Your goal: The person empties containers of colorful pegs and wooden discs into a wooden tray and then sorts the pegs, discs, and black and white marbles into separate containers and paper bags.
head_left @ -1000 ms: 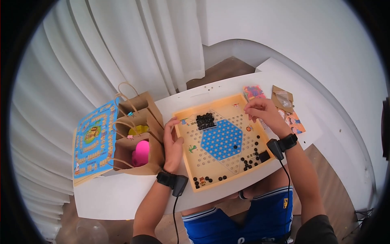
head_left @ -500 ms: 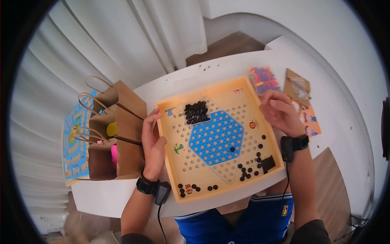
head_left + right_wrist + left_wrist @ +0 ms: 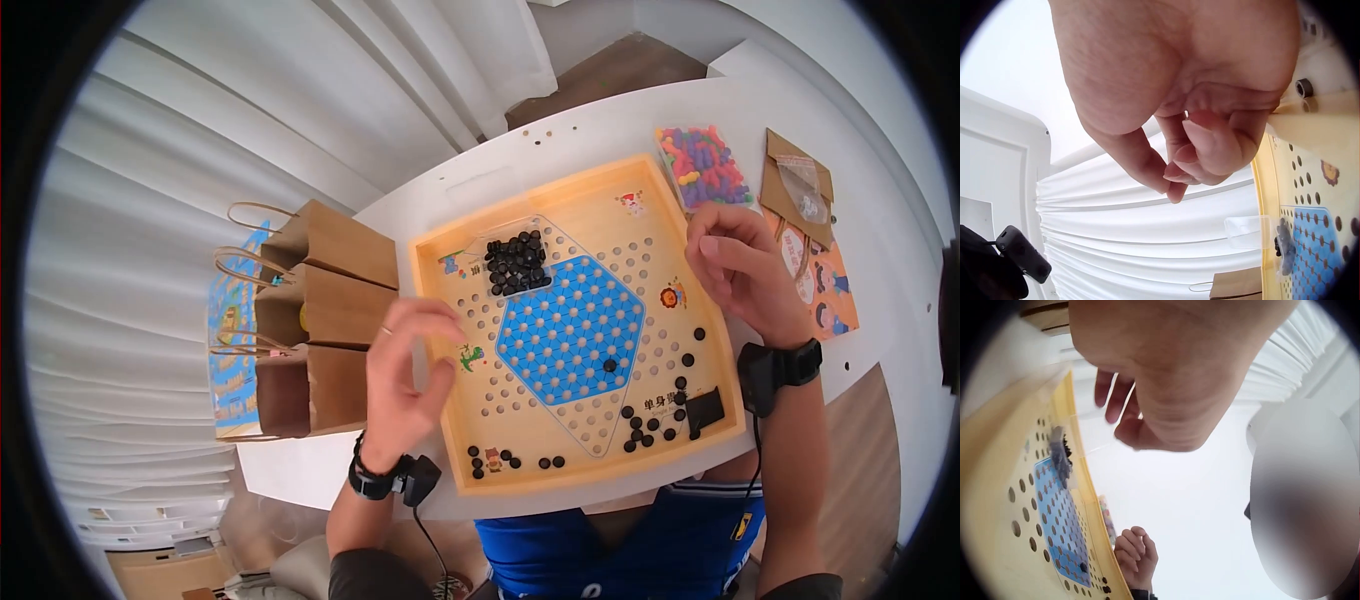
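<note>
A wooden-framed game board point(image 3: 600, 212) with a blue hexagon grid point(image 3: 570, 330) lies in front of me in the head view. My left hand point(image 3: 408, 375) hovers over its left rim, fingers bent loosely and nothing visible in them. Beside the right rim is my right hand point(image 3: 748, 265), its fingers loosely curled, with no object showing in the right wrist view. Near the board's upper left, a clear box point(image 3: 517, 263) is full of black pieces. One black piece point(image 3: 610, 366) sits on the blue grid. Several loose black pieces point(image 3: 650, 424) lie in the lower right corner.
Three brown paper bags point(image 3: 350, 330) stand left of the board, before a blue printed board point(image 3: 228, 340). A clear box of colourful pieces point(image 3: 705, 165) is behind my right hand. An opened brown packet point(image 3: 797, 185) and an orange card point(image 3: 835, 290) lie at the table's right.
My left hand has come off the board's left side and risen over the rim. My right hand has moved from above the board outward to its right edge. The head view has shifted.
</note>
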The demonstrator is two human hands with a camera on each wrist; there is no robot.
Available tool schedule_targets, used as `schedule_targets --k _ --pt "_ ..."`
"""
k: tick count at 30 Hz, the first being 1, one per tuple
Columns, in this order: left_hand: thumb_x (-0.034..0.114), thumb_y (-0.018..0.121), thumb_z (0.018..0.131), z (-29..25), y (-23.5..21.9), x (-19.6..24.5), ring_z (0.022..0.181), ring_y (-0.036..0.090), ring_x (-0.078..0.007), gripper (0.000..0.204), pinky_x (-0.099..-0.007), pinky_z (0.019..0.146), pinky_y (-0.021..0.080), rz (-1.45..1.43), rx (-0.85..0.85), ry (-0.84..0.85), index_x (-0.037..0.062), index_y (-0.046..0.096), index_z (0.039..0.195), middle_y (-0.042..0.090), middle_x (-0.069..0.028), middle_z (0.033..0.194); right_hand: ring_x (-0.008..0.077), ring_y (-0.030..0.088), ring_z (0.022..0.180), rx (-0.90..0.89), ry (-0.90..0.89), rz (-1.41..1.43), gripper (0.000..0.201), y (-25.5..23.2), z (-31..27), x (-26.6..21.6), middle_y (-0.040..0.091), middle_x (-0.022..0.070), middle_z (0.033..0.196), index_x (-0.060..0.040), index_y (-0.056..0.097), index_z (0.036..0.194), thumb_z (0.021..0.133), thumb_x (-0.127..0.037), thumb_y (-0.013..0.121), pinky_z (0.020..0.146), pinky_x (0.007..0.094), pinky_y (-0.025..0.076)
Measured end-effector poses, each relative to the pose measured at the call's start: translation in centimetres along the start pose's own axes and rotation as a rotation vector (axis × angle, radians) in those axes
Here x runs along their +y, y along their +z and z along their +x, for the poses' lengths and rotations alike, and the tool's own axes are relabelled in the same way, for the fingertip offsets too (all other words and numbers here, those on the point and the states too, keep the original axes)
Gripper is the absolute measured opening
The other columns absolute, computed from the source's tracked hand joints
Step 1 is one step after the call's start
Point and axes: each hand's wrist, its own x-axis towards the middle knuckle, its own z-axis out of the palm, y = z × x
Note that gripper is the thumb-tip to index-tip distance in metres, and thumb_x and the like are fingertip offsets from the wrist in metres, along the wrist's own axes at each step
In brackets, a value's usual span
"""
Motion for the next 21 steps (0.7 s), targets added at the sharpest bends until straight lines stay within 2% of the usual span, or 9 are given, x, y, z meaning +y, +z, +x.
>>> schedule_targets --k 1,3,4,5,7,8,15,17,21 --pt "-0.009 0.061 0.074 0.1 -0.4 1.4 0.121 0.059 -0.0279 0.041 -0.0393 0.108 0.044 0.008 -0.001 0.003 0.0073 0.063 0.112 0.061 -0.0127 0.125 0.0021 0.037 0.048 0.003 -0.011 0.011 0.013 0.0 0.0 0.0 0.048 -0.0043 0.063 -0.0025 0.065 0.095 0.099 -0.015 0.063 0.042 0.0196 0.027" --pt "-0.001 0.073 0.078 0.3 -0.9 4.6 0.110 0.062 -0.0300 0.036 -0.0416 0.097 0.049 0.338 -0.418 0.107 0.0103 0.064 0.111 0.063 -0.0092 0.113 0.0019 0.038 0.049 0.002 -0.005 0.024 0.014 0.4 -0.1 -0.4 0.049 -0.0045 0.064 -0.0027 0.066 0.095 0.099 -0.016 0.063 0.043 0.0193 0.027" --pt "0.006 0.082 0.076 0.0 -1.0 5.5 0.110 0.061 -0.0328 0.037 -0.0395 0.101 0.047 0.418 -0.573 0.094 0.0087 0.064 0.109 0.064 -0.0082 0.112 0.0018 0.039 0.049 0.001 0.010 0.032 0.014 0.5 -0.2 -0.6 0.049 -0.0047 0.064 -0.0029 0.066 0.095 0.099 -0.017 0.064 0.043 0.0189 0.028" --pt "0.006 0.082 0.076 -0.4 -0.9 6.0 0.110 0.061 -0.0328 0.037 -0.0395 0.101 0.047 0.427 -0.574 0.095 0.0087 0.064 0.109 0.064 -0.0082 0.112 0.0018 0.039 0.049 -0.001 0.003 0.037 0.014 0.5 -0.2 -0.6 0.049 -0.0047 0.064 -0.0029 0.066 0.095 0.099 -0.017 0.064 0.043 0.0189 0.028" --pt "0.013 0.085 0.075 -1.2 -0.4 6.7 0.109 0.062 -0.0297 0.043 -0.0392 0.097 0.048 0.550 -0.774 0.092 0.0088 0.061 0.110 0.064 -0.0083 0.112 0.0014 0.040 0.051 -0.015 -0.007 0.044 0.015 0.4 -0.2 -0.5 0.049 -0.0053 0.064 -0.0035 0.066 0.095 0.099 -0.018 0.065 0.044 0.0186 0.029" --pt "0.018 0.085 0.074 -1.6 -0.3 6.7 0.108 0.063 -0.0275 0.045 -0.0388 0.093 0.048 0.626 -0.795 0.124 0.0087 0.058 0.108 0.064 -0.0080 0.109 0.0014 0.040 0.051 -0.019 -0.015 0.047 0.015 0.4 -0.2 -0.5 0.049 -0.0053 0.064 -0.0035 0.066 0.095 0.099 -0.018 0.065 0.044 0.0186 0.029" --pt "0.018 0.083 0.075 -2.8 1.5 7.2 0.094 0.067 -0.0243 0.036 -0.0351 0.088 0.049 0.893 -0.835 0.218 0.0082 0.058 0.099 0.066 -0.0067 0.094 0.0013 0.042 0.052 -0.026 -0.015 0.070 0.014 -0.4 -0.1 0.1 0.052 -0.0047 0.066 -0.0037 0.067 0.097 0.100 -0.017 0.066 0.045 0.0189 0.031" --pt "0.017 0.077 0.080 -2.8 2.1 7.4 0.087 0.068 -0.0239 0.025 -0.0341 0.085 0.048 0.983 -0.858 0.234 0.0077 0.058 0.095 0.066 -0.0064 0.085 0.0014 0.043 0.053 -0.028 -0.016 0.067 0.014 -0.8 -0.2 0.1 0.052 -0.0042 0.066 -0.0033 0.067 0.097 0.100 -0.017 0.066 0.045 0.0190 0.031" --pt "0.012 0.068 0.086 -2.8 2.5 7.5 0.084 0.069 -0.0251 0.014 -0.0343 0.083 0.048 1.009 -0.879 0.243 0.0072 0.058 0.093 0.066 -0.0070 0.081 0.0018 0.044 0.053 -0.026 -0.024 0.055 0.014 -1.0 -0.5 0.2 0.053 -0.0029 0.068 -0.0016 0.067 0.099 0.100 -0.015 0.065 0.044 0.0195 0.032"
